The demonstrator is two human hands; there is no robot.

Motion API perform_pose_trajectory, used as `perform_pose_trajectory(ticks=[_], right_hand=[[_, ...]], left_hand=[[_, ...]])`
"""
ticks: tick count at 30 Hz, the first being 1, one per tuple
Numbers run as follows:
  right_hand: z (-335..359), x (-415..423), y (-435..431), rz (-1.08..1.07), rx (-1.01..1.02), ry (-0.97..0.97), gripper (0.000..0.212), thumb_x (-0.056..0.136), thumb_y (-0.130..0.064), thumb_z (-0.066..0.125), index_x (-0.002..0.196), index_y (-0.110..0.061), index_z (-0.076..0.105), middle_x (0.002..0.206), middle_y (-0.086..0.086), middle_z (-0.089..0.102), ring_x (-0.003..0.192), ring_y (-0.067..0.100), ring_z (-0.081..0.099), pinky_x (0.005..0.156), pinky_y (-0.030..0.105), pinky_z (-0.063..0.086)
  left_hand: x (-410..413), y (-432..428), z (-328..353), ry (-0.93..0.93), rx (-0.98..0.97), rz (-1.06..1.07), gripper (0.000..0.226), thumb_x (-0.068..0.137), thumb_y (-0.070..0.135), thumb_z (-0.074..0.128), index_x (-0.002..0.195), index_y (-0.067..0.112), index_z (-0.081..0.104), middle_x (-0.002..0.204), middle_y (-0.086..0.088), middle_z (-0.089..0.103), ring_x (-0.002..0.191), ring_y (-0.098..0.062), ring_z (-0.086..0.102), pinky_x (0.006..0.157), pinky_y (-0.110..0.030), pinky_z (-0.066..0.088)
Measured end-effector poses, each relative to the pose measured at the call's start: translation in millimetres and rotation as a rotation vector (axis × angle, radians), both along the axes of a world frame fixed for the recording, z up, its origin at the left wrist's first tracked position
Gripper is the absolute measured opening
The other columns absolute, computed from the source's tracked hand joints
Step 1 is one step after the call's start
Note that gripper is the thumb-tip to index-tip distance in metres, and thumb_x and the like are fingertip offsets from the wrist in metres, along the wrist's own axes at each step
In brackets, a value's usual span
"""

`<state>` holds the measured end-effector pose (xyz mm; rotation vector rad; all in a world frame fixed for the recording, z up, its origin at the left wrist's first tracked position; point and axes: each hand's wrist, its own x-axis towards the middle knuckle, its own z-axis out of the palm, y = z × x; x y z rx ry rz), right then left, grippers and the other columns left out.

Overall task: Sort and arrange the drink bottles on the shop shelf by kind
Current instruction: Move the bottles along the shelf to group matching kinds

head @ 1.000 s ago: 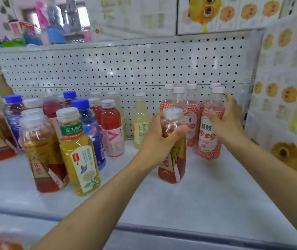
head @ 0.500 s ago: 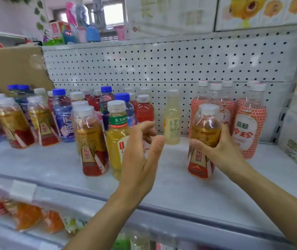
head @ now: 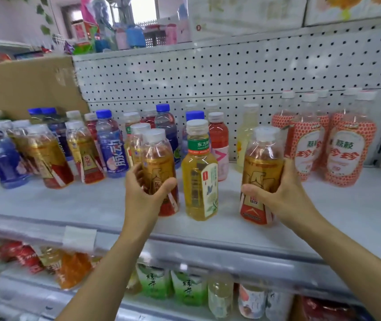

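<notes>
On the left of the shop shelf (head: 92,205), blue-capped bottles (head: 112,147) and amber tea bottles (head: 50,163) are standing mixed together, which suggests the sorting is only partly done. Towards the middle, the person's left hand (head: 143,195) is curling round a front amber bottle (head: 158,156) at the near edge of that crowd, thumb on one side and fingers on the other. Just to its right a yellow-green tea bottle (head: 200,179) is standing alone, with a pink drink (head: 218,144) and a pale yellow bottle (head: 245,140) waiting behind it near the pegboard (head: 208,72). Further right, the right hand (head: 287,195) is gripping a second amber bottle (head: 262,163) of the same kind, well apart from the first; whether its base is resting on the shelf cannot be told. At the far right, the red-patterned bottles (head: 344,147) are sitting grouped together, the one kind that looks settled. The amber teas appear to be getting gathered now, while the blues, the reds and the odd single bottles are awaiting their turn.
</notes>
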<state>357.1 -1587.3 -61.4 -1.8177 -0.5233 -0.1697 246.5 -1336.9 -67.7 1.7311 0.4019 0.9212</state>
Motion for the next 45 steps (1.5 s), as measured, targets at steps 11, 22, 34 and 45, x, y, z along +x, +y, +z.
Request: perform_pose_trajectory(ticks=[11,22,34,45], right_hand=[[-5.2,-29.5,4.8,0.022,0.15,-0.036,0.072,0.073,-0.035,0.083,0.132,-0.036,0.042,0.115,-0.02,0.06,0.099,-0.006,0.061,0.074,0.016,0.052],[20.2,-82.3,-18.3,0.193,0.234,-0.078,0.064,0.066,-0.046,0.082,0.121,-0.037,0.051,0.104,-0.022,0.069,0.095,-0.002,0.067,0.067,0.013,0.056],[4.7,-153.7,23.6,0.441,0.218,0.0,0.062,0.067,-0.049,0.079,0.121,-0.037,0.051,0.102,-0.022,0.068,0.092,-0.001,0.068,0.067,0.011,0.054],[-12.1,-237.2,198.6,0.582,0.187,0.057,0.061,0.065,-0.058,0.08,0.116,-0.048,0.049,0.104,-0.022,0.069,0.09,-0.001,0.069,0.063,0.014,0.056]], left_hand=[[3.8,16.2,10.0,0.136,0.18,-0.023,0.064,0.068,0.044,0.087,0.118,0.026,0.052,0.11,0.007,0.052,0.101,-0.009,0.057,0.085,-0.027,0.044],[-59.3,-39.0,26.7,-0.009,0.108,0.008,0.058,0.071,0.039,0.086,0.117,0.029,0.052,0.119,0.001,0.057,0.098,0.004,0.055,0.077,-0.012,0.039],[-152.6,-58.6,-9.2,-0.086,-0.084,0.032,0.059,0.066,0.048,0.088,0.113,0.031,0.055,0.095,0.018,0.069,0.084,0.001,0.068,0.07,-0.021,0.052],[-252.5,87.5,-24.9,-0.085,-0.071,0.155,0.049,0.07,0.038,0.088,0.105,0.038,0.054,0.09,0.027,0.066,0.081,0.006,0.067,0.059,-0.007,0.05]])
